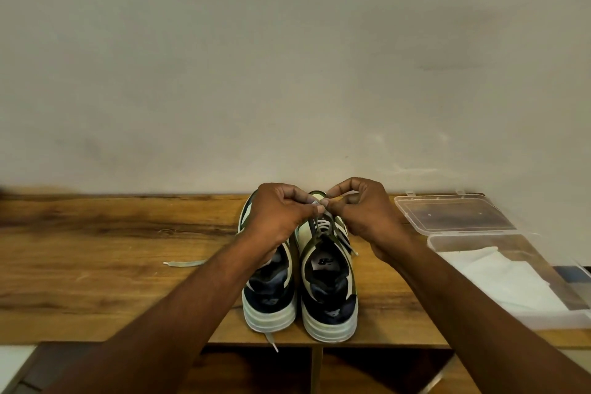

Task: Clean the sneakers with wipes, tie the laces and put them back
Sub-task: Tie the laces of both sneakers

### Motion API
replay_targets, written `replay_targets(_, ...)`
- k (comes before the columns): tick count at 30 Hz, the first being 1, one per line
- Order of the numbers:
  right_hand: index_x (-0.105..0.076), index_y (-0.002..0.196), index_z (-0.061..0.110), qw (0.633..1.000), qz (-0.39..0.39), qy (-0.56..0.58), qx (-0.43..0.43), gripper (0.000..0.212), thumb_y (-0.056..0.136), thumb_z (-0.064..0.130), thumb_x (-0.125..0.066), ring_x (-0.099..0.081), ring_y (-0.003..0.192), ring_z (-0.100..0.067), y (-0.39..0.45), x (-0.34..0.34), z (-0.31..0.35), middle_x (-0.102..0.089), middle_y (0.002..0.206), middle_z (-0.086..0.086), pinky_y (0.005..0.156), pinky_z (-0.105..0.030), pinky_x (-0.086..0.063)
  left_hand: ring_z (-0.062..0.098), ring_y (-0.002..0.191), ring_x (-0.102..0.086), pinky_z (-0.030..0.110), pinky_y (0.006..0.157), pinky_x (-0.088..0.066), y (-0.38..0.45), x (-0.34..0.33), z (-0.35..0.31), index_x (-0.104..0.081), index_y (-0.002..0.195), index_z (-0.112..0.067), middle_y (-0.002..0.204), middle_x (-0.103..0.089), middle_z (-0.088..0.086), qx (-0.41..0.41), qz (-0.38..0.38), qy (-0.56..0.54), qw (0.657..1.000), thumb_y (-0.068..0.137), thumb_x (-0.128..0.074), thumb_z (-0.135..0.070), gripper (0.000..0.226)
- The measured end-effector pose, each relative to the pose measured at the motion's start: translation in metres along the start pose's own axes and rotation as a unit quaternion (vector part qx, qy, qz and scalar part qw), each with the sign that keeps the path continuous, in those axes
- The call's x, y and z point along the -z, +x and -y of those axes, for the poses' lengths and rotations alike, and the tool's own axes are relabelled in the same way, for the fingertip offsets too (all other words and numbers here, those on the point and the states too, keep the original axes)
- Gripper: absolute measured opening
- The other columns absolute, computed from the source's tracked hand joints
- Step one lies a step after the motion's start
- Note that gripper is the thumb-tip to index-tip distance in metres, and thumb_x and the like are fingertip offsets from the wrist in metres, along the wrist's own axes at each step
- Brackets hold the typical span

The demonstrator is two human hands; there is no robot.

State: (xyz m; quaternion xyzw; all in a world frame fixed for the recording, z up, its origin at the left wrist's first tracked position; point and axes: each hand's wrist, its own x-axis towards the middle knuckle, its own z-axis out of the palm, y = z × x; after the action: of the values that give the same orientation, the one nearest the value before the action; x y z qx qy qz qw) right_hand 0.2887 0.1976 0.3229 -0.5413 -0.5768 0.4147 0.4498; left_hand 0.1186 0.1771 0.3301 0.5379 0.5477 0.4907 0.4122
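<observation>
I see two sneakers side by side on the wooden counter (96, 265), heels toward me, toes to the wall. My left hand (278, 217) and right hand (364, 214) meet above the right sneaker (327, 291), each with fingers curled, pinching its pale lace (321, 203) between thumb and fingertips. The left sneaker (270, 297) sits touching the right one; its loose lace end (184, 263) trails left across the counter, and another end (271, 342) hangs over the front edge. To the right stands an open clear plastic box (447, 238) with white wipes (505, 278) inside.
</observation>
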Motion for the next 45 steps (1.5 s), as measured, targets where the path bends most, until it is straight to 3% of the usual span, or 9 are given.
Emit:
replay_targets(6, -0.082, 0.097, 0.009, 0.994, 0.103, -0.012, 0.038, 0.010, 0.087, 0.005, -0.080, -0.063, 0.055, 0.000, -0.006, 0.004, 0.006, -0.075, 0.073, 0.000, 0.050, -0.012, -0.045, 0.016, 0.071, -0.076, 0.028, 0.070, -0.058, 0.005, -0.001, 0.008, -0.080, 0.075, -0.012, 0.074, -0.078, 0.003, 0.024, -0.071, 0.006, 0.997, 0.072, -0.092, -0.005, 0.014)
replay_targets(12, -0.083, 0.096, 0.026, 0.960, 0.110, -0.227, 0.124, 0.013, 0.089, 0.016, -0.079, -0.064, 0.070, 0.007, 0.001, 0.006, 0.006, -0.078, 0.085, 0.010, 0.062, -0.014, -0.045, 0.016, 0.078, -0.077, 0.036, 0.083, -0.063, 0.004, -0.004, 0.012, -0.082, 0.078, -0.013, 0.076, -0.078, 0.001, 0.002, -0.056, 0.041, 0.998, 0.075, -0.090, -0.007, 0.010)
replay_targets(19, -0.078, 0.100, 0.025, 0.912, 0.161, -0.357, 0.123, 0.010, 0.097, 0.024, -0.068, -0.066, 0.083, -0.014, 0.006, 0.011, 0.011, -0.072, 0.092, 0.006, 0.079, -0.045, -0.059, 0.008, 0.073, -0.074, 0.042, 0.083, -0.063, 0.005, -0.002, 0.011, -0.081, 0.080, -0.027, 0.073, -0.077, -0.008, -0.046, 0.000, 0.148, 0.988, 0.083, -0.086, -0.015, 0.013)
replay_targets(24, -0.075, 0.095, 0.010, 0.928, 0.197, -0.308, 0.074, 0.017, 0.101, 0.019, -0.063, -0.066, 0.089, -0.033, 0.005, 0.011, 0.010, -0.071, 0.091, -0.013, 0.077, -0.049, -0.055, 0.009, 0.076, -0.074, 0.042, 0.084, -0.063, 0.006, 0.000, 0.012, -0.083, 0.082, -0.024, 0.075, -0.077, -0.007, -0.051, 0.003, 0.148, 0.988, 0.083, -0.086, -0.015, 0.010)
replay_targets(28, -0.075, 0.099, 0.013, 0.940, 0.226, -0.249, 0.050, 0.008, 0.098, 0.014, -0.067, -0.069, 0.089, -0.023, 0.001, 0.012, 0.009, -0.073, 0.093, -0.007, 0.074, -0.039, -0.058, 0.013, 0.080, -0.076, 0.043, 0.089, -0.062, 0.009, 0.000, 0.016, -0.083, 0.084, -0.017, 0.078, -0.079, -0.004, -0.014, -0.008, 0.101, 0.995, 0.082, -0.087, -0.011, 0.008)
replay_targets(33, -0.075, 0.090, 0.024, 0.936, 0.156, -0.296, 0.108, 0.006, 0.088, 0.020, -0.079, -0.069, 0.076, -0.013, 0.002, 0.006, 0.002, -0.071, 0.085, 0.006, 0.068, -0.043, -0.062, 0.011, 0.080, -0.075, 0.037, 0.089, -0.062, 0.011, -0.002, 0.015, -0.082, 0.083, -0.016, 0.080, -0.079, -0.003, -0.005, -0.015, 0.083, 0.996, 0.081, -0.087, -0.009, 0.008)
replay_targets(38, -0.080, 0.084, 0.027, 0.938, 0.118, -0.286, 0.159, 0.005, 0.083, 0.028, -0.084, -0.066, 0.067, -0.003, 0.002, 0.008, 0.001, -0.072, 0.074, 0.013, 0.060, -0.030, -0.056, 0.010, 0.079, -0.075, 0.033, 0.085, -0.062, 0.010, 0.000, 0.014, -0.082, 0.081, -0.019, 0.078, -0.079, -0.004, -0.008, -0.019, 0.086, 0.996, 0.081, -0.087, -0.011, 0.010)
replay_targets(42, -0.078, 0.082, 0.030, 0.924, 0.076, -0.315, 0.202, 0.014, 0.082, 0.043, -0.082, -0.063, 0.071, 0.000, 0.002, 0.008, -0.002, -0.071, 0.074, 0.016, 0.065, -0.038, -0.057, 0.013, 0.083, -0.076, 0.038, 0.089, -0.062, 0.011, 0.000, 0.014, -0.082, 0.080, -0.019, 0.079, -0.079, -0.004, 0.007, -0.023, 0.086, 0.996, 0.081, -0.087, -0.010, 0.010)
replay_targets(45, -0.074, 0.088, 0.034, 0.898, 0.002, -0.352, 0.265, 0.024, 0.075, 0.049, -0.086, -0.053, 0.070, 0.004, 0.000, 0.009, -0.001, -0.065, 0.085, 0.017, 0.060, -0.032, -0.051, 0.012, 0.085, -0.076, 0.039, 0.090, -0.062, 0.011, 0.000, 0.013, -0.081, 0.076, -0.023, 0.080, -0.079, -0.005, 0.022, -0.025, 0.088, 0.996, 0.081, -0.087, -0.010, 0.015)
